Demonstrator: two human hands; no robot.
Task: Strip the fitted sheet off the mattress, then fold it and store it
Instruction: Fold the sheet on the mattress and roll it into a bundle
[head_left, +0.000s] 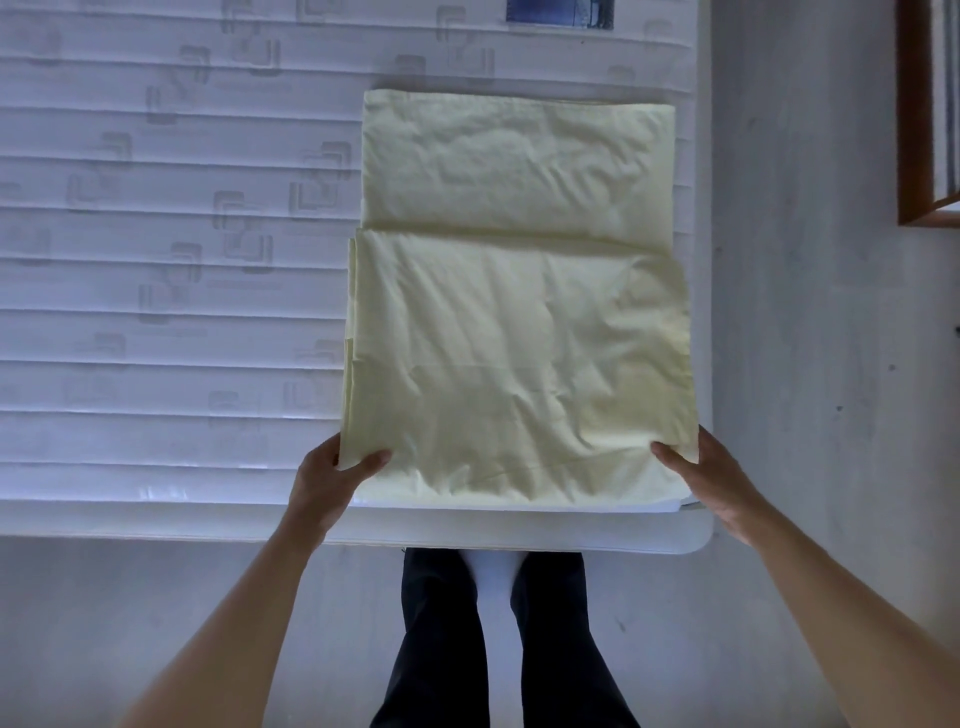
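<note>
we look straight down at a pale yellow fitted sheet (519, 312), already folded to a tall rectangle, lying on the bare quilted mattress (156, 234) near its right edge. its long axis runs directly away from us, with the near half doubled over the far half at a crease about midway. our left hand (332, 478) pinches the near left corner, thumb on top and fingers underneath; our right hand (711, 478) pinches the near right corner the same way. both grips sit at the edge closest to our body, equally near, so the whole sheet stretches ahead of them. we judge the next fold would carry this near edge forward toward the far edge. our legs (493, 639) stand below the mattress edge on a pale floor (805, 364).
</note>
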